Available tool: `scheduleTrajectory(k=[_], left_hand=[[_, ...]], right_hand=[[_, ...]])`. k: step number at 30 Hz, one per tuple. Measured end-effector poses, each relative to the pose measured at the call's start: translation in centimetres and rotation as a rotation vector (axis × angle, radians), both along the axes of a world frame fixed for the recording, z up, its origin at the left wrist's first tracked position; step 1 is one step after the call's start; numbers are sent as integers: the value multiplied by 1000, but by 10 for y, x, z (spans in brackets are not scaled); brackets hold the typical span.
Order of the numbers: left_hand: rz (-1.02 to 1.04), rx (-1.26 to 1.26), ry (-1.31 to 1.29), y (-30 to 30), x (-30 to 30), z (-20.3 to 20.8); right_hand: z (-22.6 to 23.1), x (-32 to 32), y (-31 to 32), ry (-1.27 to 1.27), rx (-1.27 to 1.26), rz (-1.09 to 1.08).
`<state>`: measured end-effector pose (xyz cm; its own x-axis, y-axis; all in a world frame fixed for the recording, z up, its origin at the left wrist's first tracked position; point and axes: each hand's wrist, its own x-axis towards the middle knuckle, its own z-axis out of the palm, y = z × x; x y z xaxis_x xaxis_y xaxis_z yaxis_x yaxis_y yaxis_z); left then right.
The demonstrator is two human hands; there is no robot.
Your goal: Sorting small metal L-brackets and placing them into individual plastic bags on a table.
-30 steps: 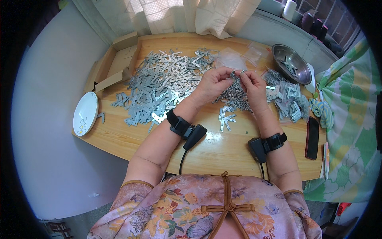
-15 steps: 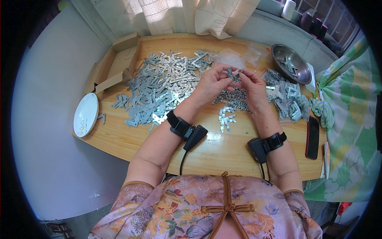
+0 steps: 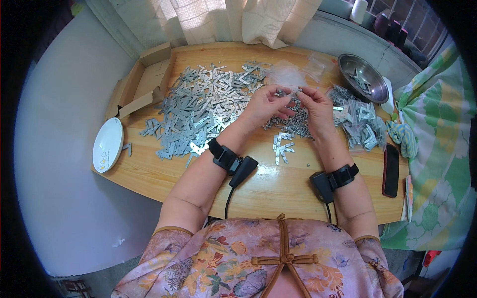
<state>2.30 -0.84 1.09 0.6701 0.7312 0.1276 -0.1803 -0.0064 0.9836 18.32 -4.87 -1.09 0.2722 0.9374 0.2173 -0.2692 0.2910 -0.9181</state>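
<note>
Both my hands are raised over the table's middle, fingertips close together. My left hand (image 3: 268,105) pinches a small clear plastic bag (image 3: 289,93) with something grey in it, mostly hidden by the fingers. At the bag's other side, my right hand (image 3: 316,105) is closed in a pinch at its edge. Beneath the hands lies a heap of small metal screws (image 3: 298,124). Several flat corner brackets (image 3: 282,148) lie just in front of that heap. To the left spreads a large pile of silvery L-shaped brackets (image 3: 198,111).
An open cardboard box (image 3: 149,82) and a white oval dish (image 3: 108,144) are at the left. Empty clear bags (image 3: 288,74) lie at the back. On the right are filled bags (image 3: 365,124), a steel bowl (image 3: 375,92) holding brackets, and a black phone (image 3: 390,171).
The grey contents between my hands show less now, and the bag has turned or dropped slightly within my fingers. Both forearms stay nearly in place.
</note>
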Motion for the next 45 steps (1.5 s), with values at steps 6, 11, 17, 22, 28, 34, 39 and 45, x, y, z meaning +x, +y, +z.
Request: scheduleTrajectory(k=[6, 11, 17, 22, 28, 34, 39, 45], left_hand=[[43, -98, 35, 5, -6, -1], [-75, -164, 54, 7, -8, -5], [39, 100, 259, 7, -1, -11], [267, 201, 62, 12, -2, -10], [263, 284, -1, 18, -2, -16], [267, 318, 32, 17, -1, -16], [281, 317, 2, 16, 0, -16], [308, 315, -1, 15, 3, -19]], right_hand=[[0, 0, 0, -20, 15, 1], [0, 0, 3, 62, 17, -68], [4, 1, 2, 88, 60, 32], [13, -8, -5, -136, 48, 47], [9, -14, -7, -384, 115, 90], [11, -18, -9, -336, 85, 59], [19, -24, -13, -93, -7, 76], [16, -28, -13, 49, 7, 57]])
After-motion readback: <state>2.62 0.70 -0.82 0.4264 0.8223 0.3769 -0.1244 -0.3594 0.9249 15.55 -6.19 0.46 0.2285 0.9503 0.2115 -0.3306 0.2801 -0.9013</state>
